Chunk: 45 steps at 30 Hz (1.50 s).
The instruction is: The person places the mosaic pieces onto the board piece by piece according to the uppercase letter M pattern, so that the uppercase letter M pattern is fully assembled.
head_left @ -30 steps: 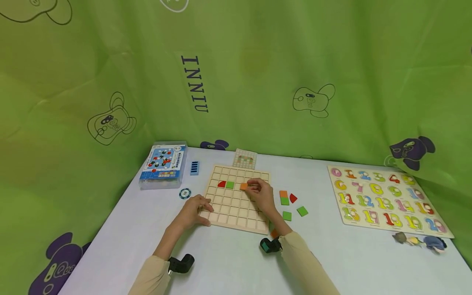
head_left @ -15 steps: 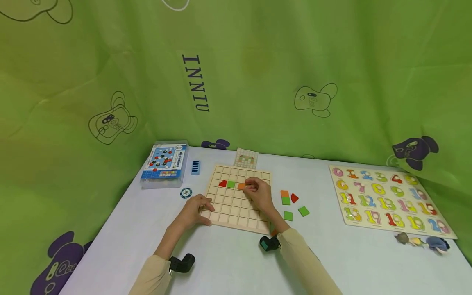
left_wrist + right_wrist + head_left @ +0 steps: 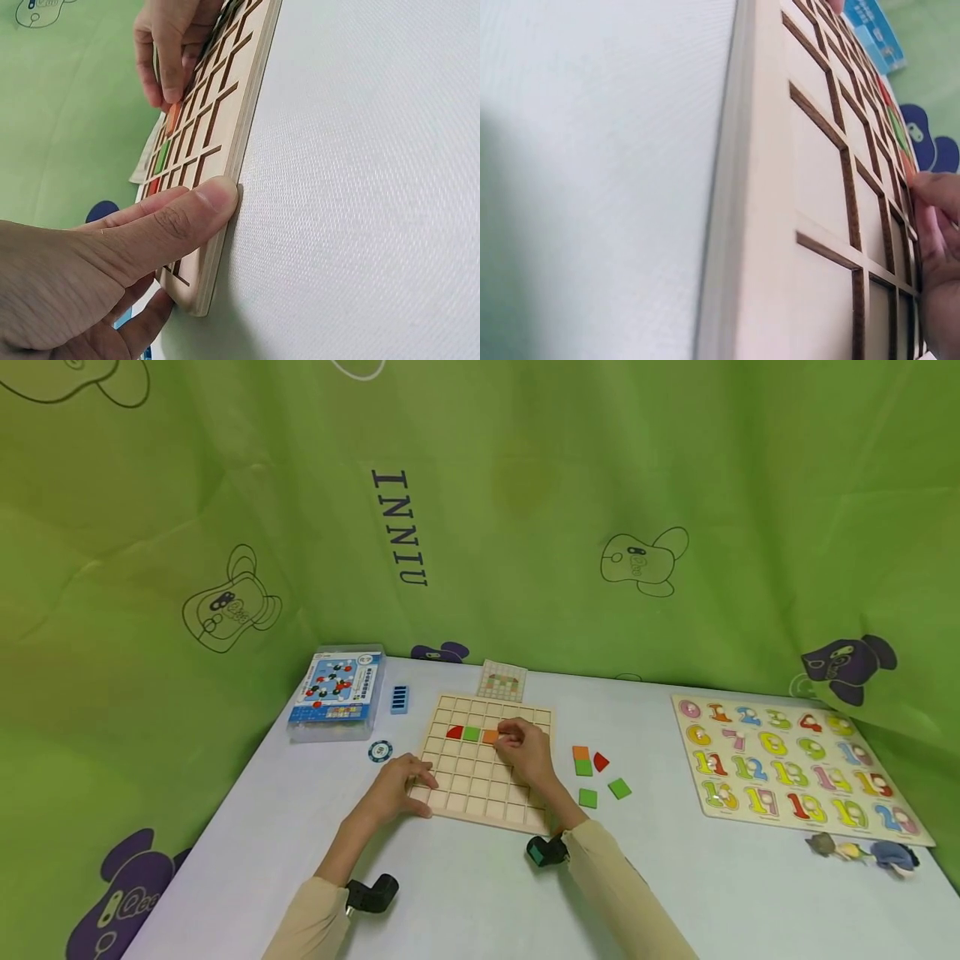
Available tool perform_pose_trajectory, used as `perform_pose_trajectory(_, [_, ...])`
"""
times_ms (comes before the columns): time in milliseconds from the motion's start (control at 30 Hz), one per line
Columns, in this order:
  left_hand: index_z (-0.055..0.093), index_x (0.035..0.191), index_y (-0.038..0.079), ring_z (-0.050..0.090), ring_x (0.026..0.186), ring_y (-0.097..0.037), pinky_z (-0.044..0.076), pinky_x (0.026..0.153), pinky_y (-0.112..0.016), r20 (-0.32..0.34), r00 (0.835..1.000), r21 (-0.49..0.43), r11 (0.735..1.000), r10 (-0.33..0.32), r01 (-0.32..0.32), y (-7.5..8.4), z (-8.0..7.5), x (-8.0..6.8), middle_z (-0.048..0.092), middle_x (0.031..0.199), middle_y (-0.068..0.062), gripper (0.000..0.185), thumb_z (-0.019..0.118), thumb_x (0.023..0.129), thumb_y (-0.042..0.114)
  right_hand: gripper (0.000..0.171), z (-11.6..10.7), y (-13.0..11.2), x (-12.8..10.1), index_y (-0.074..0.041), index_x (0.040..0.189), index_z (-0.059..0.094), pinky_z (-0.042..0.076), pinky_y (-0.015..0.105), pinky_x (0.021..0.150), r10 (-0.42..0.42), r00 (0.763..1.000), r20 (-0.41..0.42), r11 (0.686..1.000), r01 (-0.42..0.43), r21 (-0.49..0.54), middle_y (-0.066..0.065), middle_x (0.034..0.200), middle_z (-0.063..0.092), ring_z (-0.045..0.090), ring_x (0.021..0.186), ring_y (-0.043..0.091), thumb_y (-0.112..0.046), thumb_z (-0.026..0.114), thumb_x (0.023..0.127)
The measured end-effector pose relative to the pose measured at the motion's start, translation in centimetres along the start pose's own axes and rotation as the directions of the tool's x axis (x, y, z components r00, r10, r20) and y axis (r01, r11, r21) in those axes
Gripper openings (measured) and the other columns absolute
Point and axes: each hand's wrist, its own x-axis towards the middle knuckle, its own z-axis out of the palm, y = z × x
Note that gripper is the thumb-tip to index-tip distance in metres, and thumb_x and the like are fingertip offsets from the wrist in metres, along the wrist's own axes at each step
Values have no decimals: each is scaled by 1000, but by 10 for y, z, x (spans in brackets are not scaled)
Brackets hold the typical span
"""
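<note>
A square wooden grid board (image 3: 467,789) lies on the table. My left hand (image 3: 397,785) steadies its near left corner, thumb (image 3: 214,196) against the front edge and the other fingers around the left side. In one row of the board sit a red quarter-round tile (image 3: 455,732) and a green square tile (image 3: 471,734), side by side. Just right of them is an orange square tile (image 3: 490,737), at its grid cell. My right hand (image 3: 528,752) pinches the orange tile's right side between thumb and fingertips, also seen in the left wrist view.
A patterned card (image 3: 502,682) lies behind the board. Loose green tiles (image 3: 588,798), an orange tile (image 3: 581,752) and a red piece (image 3: 602,762) lie to the right. Further right is a number puzzle (image 3: 795,760); left are a plastic box (image 3: 335,693) and a round chip (image 3: 380,751).
My right hand has moved the orange tile slightly left, toward the green one, and now holds it at the cell. My left hand has stayed at the board's corner.
</note>
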Motion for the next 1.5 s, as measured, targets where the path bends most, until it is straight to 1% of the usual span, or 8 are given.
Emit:
perform_pose_trajectory(167, [70, 84, 1, 54, 108, -39, 43, 97, -52, 4, 1000, -5, 1000, -8, 8, 0, 0, 1, 62, 107, -19, 33, 88, 56, -1, 25, -2, 0, 0, 11, 104, 64, 57, 24, 71, 20, 1000, 2, 999, -20, 36, 23, 99, 67, 67, 85, 32, 8, 70, 80])
perform_pose_trajectory(400, [70, 84, 2, 54, 109, -39, 43, 98, -51, 3, 1000, -6, 999, -31, 31, 0, 1, 0, 61, 108, -18, 32, 87, 57, -1, 30, -9, -15, -5, 16, 107, 59, 57, 30, 78, 58, 997, 43, 983, -65, 169, 32, 103, 63, 64, 93, 43, 12, 69, 80])
perform_pose_trajectory(467, [70, 84, 1, 54, 109, -39, 43, 98, -51, 5, 1000, -7, 1000, -28, 28, 0, 0, 0, 61, 107, -18, 32, 87, 57, -1, 30, -10, -14, -4, 16, 109, 59, 56, 32, 80, 88, 995, 54, 977, -97, 189, 32, 104, 63, 63, 95, 43, 12, 68, 80])
perform_pose_trajectory(567, [70, 84, 1, 54, 109, -39, 44, 97, -51, 6, 1000, -1, 1000, -18, 18, 0, 0, 0, 61, 107, -18, 32, 88, 57, -1, 30, -8, 1, 0, 13, 109, 61, 56, 26, 78, 100, 994, 49, 973, -108, 205, 28, 104, 65, 65, 95, 38, 10, 69, 80])
perform_pose_trajectory(767, [70, 84, 1, 55, 107, -39, 45, 95, -51, 2, 1000, 4, 1000, -6, 6, -1, 0, 0, 61, 106, -18, 32, 88, 57, 0, 31, -8, 4, 1, 14, 112, 59, 56, 24, 78, 120, 989, 90, 957, -139, 254, 28, 107, 64, 65, 97, 37, 10, 67, 82])
perform_pose_trajectory(1000, [70, 84, 0, 55, 107, -39, 45, 95, -51, -2, 1000, -8, 1000, -13, 13, 2, 0, -1, 61, 106, -19, 33, 88, 57, -1, 30, -8, 6, 2, 16, 112, 58, 55, 23, 79, 113, 988, 104, 952, -137, 272, 30, 108, 62, 63, 99, 40, 9, 66, 84])
perform_pose_trajectory(1167, [70, 84, 0, 56, 106, -40, 46, 95, -51, -2, 1000, 1, 1000, 8, -8, 3, 0, -2, 62, 105, -19, 33, 88, 56, 0, 32, -12, 6, 1, 15, 115, 57, 55, 23, 81, 90, 988, 123, 949, -123, 290, 32, 112, 60, 60, 102, 44, 6, 66, 85])
perform_pose_trajectory(1500, [70, 84, 1, 56, 105, -39, 46, 94, -50, -6, 1000, 3, 1000, -4, 4, 3, 0, -2, 62, 105, -18, 33, 88, 56, 0, 36, -32, 5, -5, 13, 122, 54, 54, 24, 83, 89, 977, 193, 932, -150, 330, 31, 122, 57, 59, 109, 37, 4, 64, 88])
